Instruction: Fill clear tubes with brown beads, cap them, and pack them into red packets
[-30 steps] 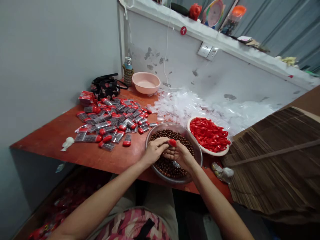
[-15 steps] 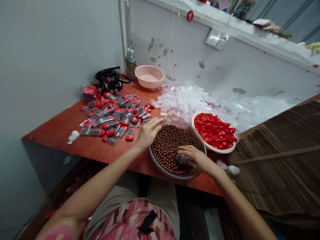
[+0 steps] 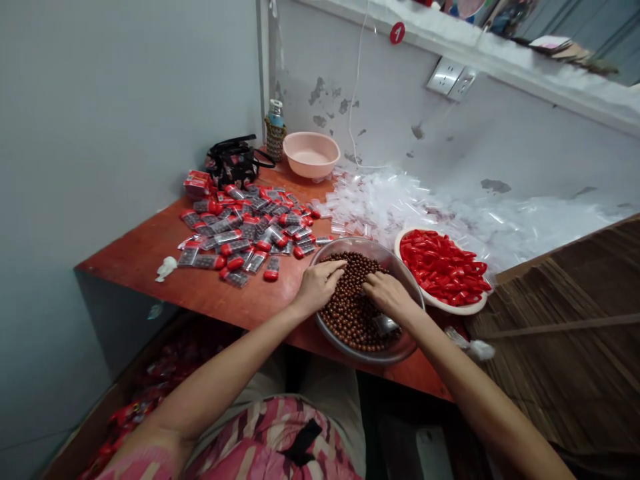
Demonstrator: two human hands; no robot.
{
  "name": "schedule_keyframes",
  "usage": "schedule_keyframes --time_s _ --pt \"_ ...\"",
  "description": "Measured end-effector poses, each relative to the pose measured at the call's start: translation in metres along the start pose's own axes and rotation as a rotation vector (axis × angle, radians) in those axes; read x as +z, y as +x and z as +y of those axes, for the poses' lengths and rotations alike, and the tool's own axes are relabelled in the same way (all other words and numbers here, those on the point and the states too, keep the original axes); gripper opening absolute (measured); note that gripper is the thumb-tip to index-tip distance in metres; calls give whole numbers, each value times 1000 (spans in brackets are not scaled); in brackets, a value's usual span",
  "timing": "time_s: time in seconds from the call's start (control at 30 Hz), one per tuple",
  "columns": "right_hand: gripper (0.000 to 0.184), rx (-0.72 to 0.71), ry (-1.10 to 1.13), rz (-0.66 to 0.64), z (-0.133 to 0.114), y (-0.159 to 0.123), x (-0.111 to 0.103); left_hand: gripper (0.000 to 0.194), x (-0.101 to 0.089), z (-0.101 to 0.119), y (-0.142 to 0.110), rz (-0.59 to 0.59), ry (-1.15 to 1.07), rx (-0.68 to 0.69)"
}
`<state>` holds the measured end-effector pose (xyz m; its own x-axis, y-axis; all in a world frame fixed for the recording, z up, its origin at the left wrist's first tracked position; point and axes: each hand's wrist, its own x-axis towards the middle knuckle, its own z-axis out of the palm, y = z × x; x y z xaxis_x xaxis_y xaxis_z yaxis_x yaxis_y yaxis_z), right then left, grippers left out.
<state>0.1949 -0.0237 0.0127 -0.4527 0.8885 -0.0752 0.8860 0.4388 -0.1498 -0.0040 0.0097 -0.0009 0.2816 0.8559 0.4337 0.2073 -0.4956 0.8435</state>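
Riskily, the open left grip (image 3: 319,287) is pressing the beads (image 3: 353,320) while the right grip (image 3: 387,297), closed on a packet (image 3: 386,325), is working inside the bowl (image 3: 367,362), where a knock could spill them.

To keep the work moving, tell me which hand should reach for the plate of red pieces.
Right, probably: the right hand is over the metal bowl of brown beads, on the side next to the plate of red pieces. The left hand is farther away.
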Motion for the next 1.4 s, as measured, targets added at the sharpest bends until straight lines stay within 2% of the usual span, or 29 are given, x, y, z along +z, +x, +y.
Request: schedule_keyframes --time_s 0.1,0.2,0.3,0.4,0.5,0.6,0.7,0.8,0.9,1.0,1.13,1.27,1.33,1.4 --pt "18 -80 133 -58 -13 19 15 27 2 -3 -1 23 26 2" --pt "17 -93 237 -56 -22 24 24 27 2 -6 -2 43 38 4" --pt "16 -47 376 -3 -19 17 20 27 1 -6 -2 50 35 3" --pt "17 78 747 80 -13 4 10 28 -1 -2 -2 41 18 -1" --pt "21 234 1060 188 -11 -6 2 30 -2 5 -2 -50 -56 -31" --pt "26 299 1205 267 -14 -13 -2 38 2 13 -4 -233 -182 -74" --pt "27 311 1265 308 -16 -18 -4 31 10 15 -4 -329 -272 -90" --pt "30 307 1254 321 -14 -23 -5 26 17 12 -3 -343 -408 -177" --pt "33 318 1212 343 -8 -31 -9 31 20 8 -3 -393 -665 -381" --pt "26 334 1046 392 -2 -37 -15 38 20 8 -3 -412 -862 -532" --pt "18 253 643 340 -3 -35 -19 40 20 10 -3 -385 -893 -545" --pt "19 220 109 97 -9 -21 -3 34 19 12 -3 -359 -809 -499" --pt "22 213 18 10 -11 -13 11 32 19 13 -3 -351 -786 -498" --pt "24 207 32 -7 -12 -8 23 31 18 14 -3 -354 -778 -500"
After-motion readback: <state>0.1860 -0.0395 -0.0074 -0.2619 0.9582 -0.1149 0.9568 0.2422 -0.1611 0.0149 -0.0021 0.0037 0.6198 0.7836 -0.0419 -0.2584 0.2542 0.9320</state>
